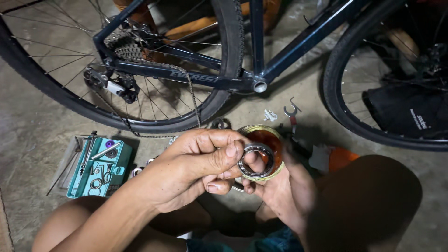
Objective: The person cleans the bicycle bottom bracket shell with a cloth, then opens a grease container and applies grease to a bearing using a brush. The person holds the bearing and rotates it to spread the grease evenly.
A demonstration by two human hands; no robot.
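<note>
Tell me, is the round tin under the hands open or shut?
Open: the round tin has no lid on, and reddish-orange stuff shows inside, behind the bearing ring.

Bike repair spot, bicycle (261,56), concrete floor (32,130), tool tray (99,167)

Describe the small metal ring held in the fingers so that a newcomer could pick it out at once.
Start at the dark blue bicycle frame lying on the concrete floor, then drop to the two hands below it. The left hand and right hand pinch a silver ball-bearing ring over a round open tin of reddish grease. Unlike the tin, it is an open ring studded with small steel balls.
</note>
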